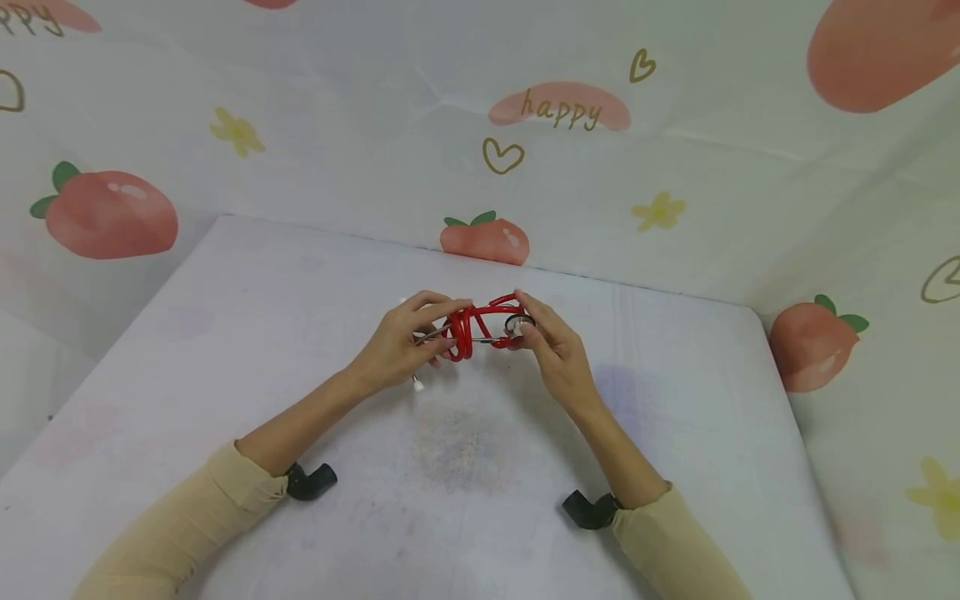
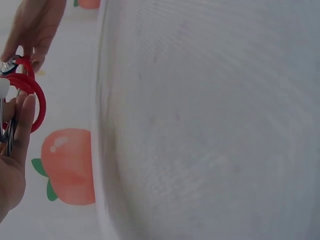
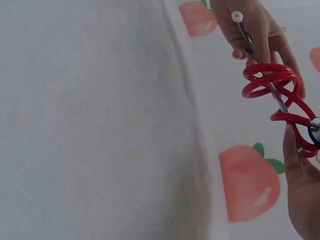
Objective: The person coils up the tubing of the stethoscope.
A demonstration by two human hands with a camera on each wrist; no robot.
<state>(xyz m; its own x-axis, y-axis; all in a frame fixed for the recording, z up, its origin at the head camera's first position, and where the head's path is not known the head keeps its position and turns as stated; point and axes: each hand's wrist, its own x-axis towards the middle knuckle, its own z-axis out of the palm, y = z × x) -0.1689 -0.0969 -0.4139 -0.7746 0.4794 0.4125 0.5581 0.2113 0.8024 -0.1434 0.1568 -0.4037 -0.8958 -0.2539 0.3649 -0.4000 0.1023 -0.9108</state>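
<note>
A stethoscope with red tubing [image 1: 462,335] is held up over the table between both hands. Its tubing loops several times around the metal ear tubes [image 3: 279,97]. My left hand [image 1: 397,340] grips the ear tubes and the left side of the coil, fingers above and thumb toward me. One white ear tip [image 1: 418,385] pokes out below that hand; it also shows as a white knob [image 3: 237,17] in the right wrist view. At the other end, my right hand [image 1: 561,354] pinches the tubing beside the round, dark-rimmed chest piece [image 1: 517,323], which the fingers partly cover.
The white table [image 1: 300,267] has grey and purple stains. Behind it hangs a pale backdrop [image 1: 360,108] printed with peaches, hearts and flowers. A black bent piece [image 1: 312,482] sticks out at the left cuff, another black piece [image 1: 588,509] at the right.
</note>
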